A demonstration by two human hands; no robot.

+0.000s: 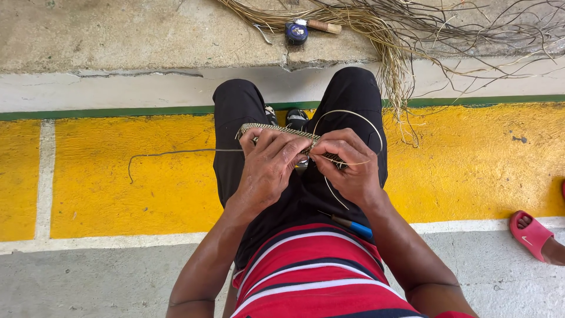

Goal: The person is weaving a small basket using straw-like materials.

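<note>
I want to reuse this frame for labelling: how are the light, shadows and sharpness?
Head view: soft, even daylight, no glare. Faint shadows only. The left hand, right hand and woven strip are sharp; the fibre bundle at the top is also clear. Slight wide-angle bending shows in the green line.

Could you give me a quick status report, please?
Left hand grips woven strip. Right hand pinches thin strand looping over it. Nothing obstructing.

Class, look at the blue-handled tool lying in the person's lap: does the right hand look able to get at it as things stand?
Probably yes. The blue-handled tool lies uncovered just under the right hand, but its fingers are pinching a thin strand at the woven band, so they must let go first.
</note>
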